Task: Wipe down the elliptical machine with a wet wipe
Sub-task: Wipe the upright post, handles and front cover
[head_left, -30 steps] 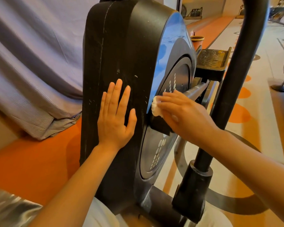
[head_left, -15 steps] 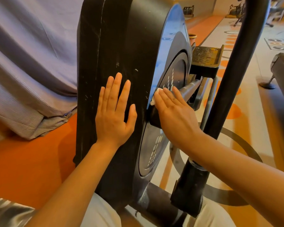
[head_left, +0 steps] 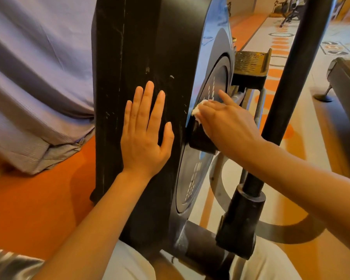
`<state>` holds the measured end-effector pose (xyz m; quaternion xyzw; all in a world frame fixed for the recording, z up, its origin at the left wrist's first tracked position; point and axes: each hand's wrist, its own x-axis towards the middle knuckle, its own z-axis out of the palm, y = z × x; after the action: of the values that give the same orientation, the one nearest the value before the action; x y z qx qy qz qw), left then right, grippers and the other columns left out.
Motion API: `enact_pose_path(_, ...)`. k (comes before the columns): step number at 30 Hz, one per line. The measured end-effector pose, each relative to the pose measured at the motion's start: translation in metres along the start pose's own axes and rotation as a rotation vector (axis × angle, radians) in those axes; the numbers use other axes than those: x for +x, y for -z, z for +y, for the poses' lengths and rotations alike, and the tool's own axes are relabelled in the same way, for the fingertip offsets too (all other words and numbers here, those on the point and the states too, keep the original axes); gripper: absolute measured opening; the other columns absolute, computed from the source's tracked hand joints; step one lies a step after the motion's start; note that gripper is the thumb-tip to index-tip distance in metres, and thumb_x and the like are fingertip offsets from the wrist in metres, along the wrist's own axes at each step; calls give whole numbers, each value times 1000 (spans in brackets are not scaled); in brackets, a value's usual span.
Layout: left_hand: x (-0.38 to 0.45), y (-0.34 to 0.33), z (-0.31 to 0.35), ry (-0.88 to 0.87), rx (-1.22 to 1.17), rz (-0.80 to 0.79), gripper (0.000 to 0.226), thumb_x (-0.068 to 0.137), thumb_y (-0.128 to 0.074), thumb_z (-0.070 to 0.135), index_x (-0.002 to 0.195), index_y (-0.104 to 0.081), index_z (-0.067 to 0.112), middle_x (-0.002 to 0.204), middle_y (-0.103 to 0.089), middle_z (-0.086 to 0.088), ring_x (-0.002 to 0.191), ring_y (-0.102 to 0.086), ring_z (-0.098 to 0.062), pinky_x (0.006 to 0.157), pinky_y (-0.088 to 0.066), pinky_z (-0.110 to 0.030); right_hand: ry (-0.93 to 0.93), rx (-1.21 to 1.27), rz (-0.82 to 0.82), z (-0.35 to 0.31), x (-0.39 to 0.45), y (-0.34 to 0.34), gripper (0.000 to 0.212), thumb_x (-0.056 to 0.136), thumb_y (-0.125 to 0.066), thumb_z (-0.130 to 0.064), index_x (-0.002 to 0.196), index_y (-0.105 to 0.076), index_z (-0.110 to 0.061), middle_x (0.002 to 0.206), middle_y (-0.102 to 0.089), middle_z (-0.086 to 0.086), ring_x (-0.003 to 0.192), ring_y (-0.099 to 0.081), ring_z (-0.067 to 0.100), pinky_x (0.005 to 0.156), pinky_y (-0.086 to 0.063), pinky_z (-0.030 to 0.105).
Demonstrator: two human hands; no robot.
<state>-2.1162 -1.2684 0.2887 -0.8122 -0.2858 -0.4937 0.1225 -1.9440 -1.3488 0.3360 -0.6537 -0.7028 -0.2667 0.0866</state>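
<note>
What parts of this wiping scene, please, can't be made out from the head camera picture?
- Wet wipe: mostly hidden under the right hand; only a white corner shows in the head view.
- Elliptical machine: its top is cut off by the upper frame edge.
- Surface beneath the left hand: covered by the flat palm.
- Gym equipment far back: too small and blurred to identify.

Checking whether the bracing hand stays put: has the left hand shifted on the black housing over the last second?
No. The left hand remains flat on the scuffed black plastic housing, below the same white fleck.
</note>
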Motion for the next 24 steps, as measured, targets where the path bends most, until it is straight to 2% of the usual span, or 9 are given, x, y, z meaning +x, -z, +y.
enact_pose_path(2, -1, 0, 0, 0, -7, -6, 55, 99, -47, 23, 149, -33, 5, 157, -26, -19, 148, -18, -34, 122, -14, -47, 33, -3, 96, -4, -7, -6, 47, 51, -90, -1, 94, -71, 1, 98, -70, 23, 97, -68, 39, 99, -37, 63)
enact_pose_path(4, -1, 1, 0, -1, -7, -9, 55, 99, -46, 24, 149, -33, 5, 157, -26, -18, 148, -18, -34, 122, -14, -47, 91, 29, 172, -8, -20, -16, 51, 46, -92, 0, 93, -72, 3, 97, -71, 23, 95, -68, 41, 90, -37, 67)
enact_pose_path(9, 0, 1, 0, 0, -14, -1, 54, 100, -45, 25, 150, -33, 6, 158, -26, -17, 148, -18, -33, 122, -13, -45, 158, 132, 229, -8, -20, -14, 38, 56, -88, 3, 90, -72, 6, 97, -71, 25, 98, -66, 44, 104, -30, 62)
enact_pose_path(13, 0, 1, 1, 2, -16, 0, 54, 100, -46, 24, 149, -34, 6, 158, -26, -18, 148, -18, -34, 122, -13, -45, -37, 206, 264, -12, -6, -4, 8, 75, -74, 4, 78, -68, 8, 85, -71, 21, 93, -64, 42, 99, -34, 54)
enact_pose_path(16, -3, 1, 0, -2, -16, -9, 55, 99, -47, 23, 149, -34, 5, 158, -25, -18, 148, -18, -34, 122, -13, -46, -124, 198, 338, -22, -13, -15, 12, 77, -73, 4, 86, -68, 9, 91, -70, 23, 96, -65, 42, 100, -35, 51)
enact_pose_path(18, -5, 2, 0, -4, -12, -12, 55, 99, -46, 24, 150, -33, 6, 158, -25, -17, 148, -17, -33, 122, -13, -46, -30, 230, 354, -27, -27, -33, 20, 77, -70, 2, 96, -66, 6, 98, -70, 25, 99, -65, 43, 108, -35, 47)
enact_pose_path(20, -5, 1, 0, -3, -15, -18, 55, 99, -45, 25, 150, -33, 7, 158, -24, -16, 149, -16, -32, 122, -12, -45, 47, 248, 356, -22, -34, -40, 25, 83, -54, -11, 101, -68, 2, 104, -70, 23, 102, -66, 40, 117, -17, 35)
enact_pose_path(22, -5, 1, 0, -4, -17, -13, 55, 99, -45, 25, 150, -33, 7, 158, -24, -16, 149, -16, -32, 122, -12, -45, 12, 247, 314, -17, -24, -28, 24, 87, -54, -12, 95, -72, 3, 102, -71, 20, 102, -66, 39, 113, -27, 39)
enact_pose_path(24, -5, 2, 0, -5, -23, -9, 55, 99, -45, 24, 149, -33, 6, 158, -25, -17, 149, -17, -32, 122, -13, -46, -175, 254, 217, -15, -10, -7, 18, 91, -59, -10, 95, -71, 2, 101, -71, 16, 103, -64, 34, 103, -33, 39)
